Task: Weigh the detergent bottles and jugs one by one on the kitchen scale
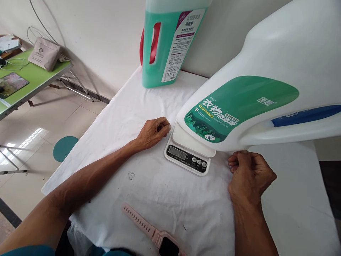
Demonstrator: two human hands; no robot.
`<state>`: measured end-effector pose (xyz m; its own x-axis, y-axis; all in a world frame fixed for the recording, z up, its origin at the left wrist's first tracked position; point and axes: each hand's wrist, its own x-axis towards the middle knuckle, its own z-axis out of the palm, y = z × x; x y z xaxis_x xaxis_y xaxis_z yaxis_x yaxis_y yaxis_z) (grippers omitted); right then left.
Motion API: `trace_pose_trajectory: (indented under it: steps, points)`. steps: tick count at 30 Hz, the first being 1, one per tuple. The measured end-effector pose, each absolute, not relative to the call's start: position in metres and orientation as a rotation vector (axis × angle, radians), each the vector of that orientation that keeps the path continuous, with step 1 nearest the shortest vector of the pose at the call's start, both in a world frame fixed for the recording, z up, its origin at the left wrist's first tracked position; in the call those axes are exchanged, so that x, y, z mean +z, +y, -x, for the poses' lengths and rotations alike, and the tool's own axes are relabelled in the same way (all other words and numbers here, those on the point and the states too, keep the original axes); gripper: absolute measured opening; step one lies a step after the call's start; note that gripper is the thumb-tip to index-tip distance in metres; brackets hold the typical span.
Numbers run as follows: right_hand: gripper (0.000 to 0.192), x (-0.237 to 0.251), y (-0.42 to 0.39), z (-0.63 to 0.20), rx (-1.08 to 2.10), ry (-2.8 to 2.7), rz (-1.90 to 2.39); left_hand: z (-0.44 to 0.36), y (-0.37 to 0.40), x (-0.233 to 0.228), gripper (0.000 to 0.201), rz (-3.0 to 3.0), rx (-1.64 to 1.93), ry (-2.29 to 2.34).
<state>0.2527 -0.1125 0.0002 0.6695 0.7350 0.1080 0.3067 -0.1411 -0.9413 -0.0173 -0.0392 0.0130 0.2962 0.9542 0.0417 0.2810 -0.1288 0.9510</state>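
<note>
Head view: left hand [154, 132] curled into a loose fist, knuckles on the white cloth-covered worktop [128, 106], just beside the left edge of the small white digital kitchen scale [188, 153]; holds nothing. Right hand [249, 174] also closed, empty, resting on the cloth near the scale's right corner. Large white plastic jug with green "Clothing" label [255, 96] already sits on the scale, leaning right, neither hand on it. Display is lit, digits unreadable. Judgement: placing done, reading left. Further out: green detergent jug with red handle [166, 42], pink strap watch [157, 236].
</note>
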Motion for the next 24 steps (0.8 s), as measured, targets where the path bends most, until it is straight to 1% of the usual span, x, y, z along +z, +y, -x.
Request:
trace_pose_trajectory:
  steps: [7, 24]
  points:
    - [0.019, 0.0023, -0.1109, -0.2520, 0.471, -0.801, 1.725, 0.0169, -0.0381, 0.0112, 0.018, -1.611, 0.908, 1.139]
    - [0.018, -0.0021, -0.1109, -0.2556, 0.437, -0.868, 1.685, 0.0164, -0.0376, 0.0121, 0.019, -1.623, 0.903, 1.147]
